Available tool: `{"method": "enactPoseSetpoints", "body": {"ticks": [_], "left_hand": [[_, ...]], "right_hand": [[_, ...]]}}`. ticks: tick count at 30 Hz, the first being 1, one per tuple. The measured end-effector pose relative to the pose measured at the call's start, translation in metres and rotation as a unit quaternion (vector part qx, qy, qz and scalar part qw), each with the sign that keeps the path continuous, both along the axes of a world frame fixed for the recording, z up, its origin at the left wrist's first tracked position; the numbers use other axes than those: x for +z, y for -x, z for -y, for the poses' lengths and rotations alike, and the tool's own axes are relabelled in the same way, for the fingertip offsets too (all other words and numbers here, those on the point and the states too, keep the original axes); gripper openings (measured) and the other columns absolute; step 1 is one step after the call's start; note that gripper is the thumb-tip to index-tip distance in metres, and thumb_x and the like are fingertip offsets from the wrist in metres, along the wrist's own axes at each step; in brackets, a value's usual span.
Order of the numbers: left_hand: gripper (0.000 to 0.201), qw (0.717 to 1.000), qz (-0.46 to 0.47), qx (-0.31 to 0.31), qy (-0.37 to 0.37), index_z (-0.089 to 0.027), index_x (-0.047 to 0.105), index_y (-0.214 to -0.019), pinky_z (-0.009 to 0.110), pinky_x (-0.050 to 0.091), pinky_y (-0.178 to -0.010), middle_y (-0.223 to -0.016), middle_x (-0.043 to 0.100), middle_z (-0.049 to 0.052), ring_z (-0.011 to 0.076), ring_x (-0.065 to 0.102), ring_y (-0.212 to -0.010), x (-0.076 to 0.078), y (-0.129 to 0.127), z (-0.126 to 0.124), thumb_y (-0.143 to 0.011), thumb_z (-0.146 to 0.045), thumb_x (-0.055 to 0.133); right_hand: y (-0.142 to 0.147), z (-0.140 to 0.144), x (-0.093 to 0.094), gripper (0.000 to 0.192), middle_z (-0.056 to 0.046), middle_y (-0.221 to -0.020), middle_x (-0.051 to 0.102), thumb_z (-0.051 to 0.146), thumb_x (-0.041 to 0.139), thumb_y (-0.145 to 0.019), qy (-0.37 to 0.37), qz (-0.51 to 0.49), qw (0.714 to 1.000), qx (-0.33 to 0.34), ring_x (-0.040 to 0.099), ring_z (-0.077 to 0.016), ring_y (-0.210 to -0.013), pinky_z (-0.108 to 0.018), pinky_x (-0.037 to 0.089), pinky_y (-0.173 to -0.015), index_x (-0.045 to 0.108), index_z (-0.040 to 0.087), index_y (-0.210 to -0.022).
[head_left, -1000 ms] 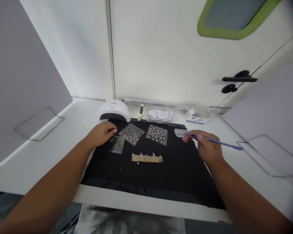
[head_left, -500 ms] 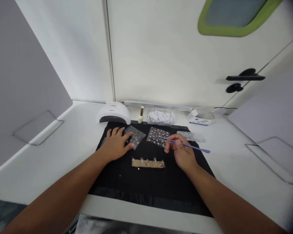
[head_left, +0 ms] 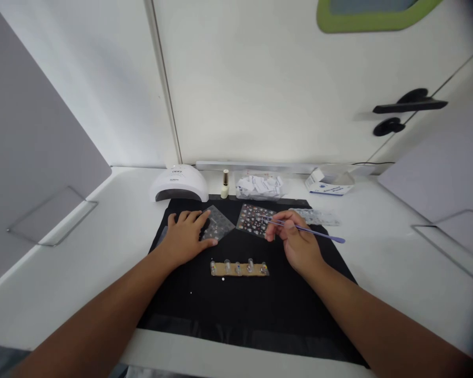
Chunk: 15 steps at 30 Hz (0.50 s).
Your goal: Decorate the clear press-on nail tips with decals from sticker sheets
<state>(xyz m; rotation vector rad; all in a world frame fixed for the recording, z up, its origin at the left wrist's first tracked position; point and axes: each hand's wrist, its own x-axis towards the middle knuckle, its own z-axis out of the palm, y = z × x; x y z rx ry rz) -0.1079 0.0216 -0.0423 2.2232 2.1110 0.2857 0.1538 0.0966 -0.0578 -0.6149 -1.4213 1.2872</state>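
Note:
My left hand (head_left: 186, 234) lies flat with fingers spread on the black mat (head_left: 220, 310), its fingertips at the edge of a clear sticker sheet (head_left: 218, 226). In my right hand (head_left: 295, 240) is a thin purple tool (head_left: 323, 234), pinched between thumb and fingers. Its tip reaches over a second sticker sheet (head_left: 252, 218), which bears many small white and brown designs; whether the tip touches it I cannot tell. Nearer to me, a cardboard strip (head_left: 242, 269) carries several clear nail tips standing in a row. A small white dot (head_left: 223, 279) lies just in front of the strip.
Along the back stand a white nail lamp (head_left: 179, 182), a polish bottle (head_left: 225, 185), a clear tray of white packets (head_left: 259, 186) and an opened white box (head_left: 330, 181). A clear plastic case (head_left: 315, 216) lies behind my right hand. Wire frames stand at both sides.
The camera view has tilted and shifted slightly. My left thumb and fingers have drawn back a little on the clear sheet. My right hand still holds the tool over the other sheet.

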Motion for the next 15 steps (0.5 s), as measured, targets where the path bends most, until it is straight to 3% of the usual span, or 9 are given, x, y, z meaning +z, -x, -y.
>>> {"method": "enactPoseSetpoints", "body": {"ticks": [9,15], "left_hand": [[0.069,0.999,0.023,-0.029,-0.013,-0.023,0.039,-0.146,0.060,0.027,-0.102,-0.133,0.061,0.015,0.0363,0.049,-0.124,0.006,0.001,-0.002,-0.086,-0.045,0.064],[0.059,0.991,0.082,-0.098,-0.042,-0.024,0.043,-0.142,0.048,0.035,-0.101,-0.126,0.065,0.009,0.0278,0.055,-0.115,0.014,0.000,0.000,-0.087,-0.031,0.064]], "right_hand": [[0.001,0.003,-0.001,0.037,0.002,-0.065,0.065,0.058,0.061,-0.084,-0.018,-0.005,1.000,-0.008,0.059,-0.0148,-0.057,-0.030,0.046,-0.058,0.058,0.022,-0.090],[0.003,0.010,0.002,0.037,0.001,-0.069,0.067,0.061,0.055,-0.087,-0.043,-0.015,0.999,0.000,0.065,-0.0188,-0.070,-0.039,0.051,-0.080,0.059,0.025,-0.095]]}}
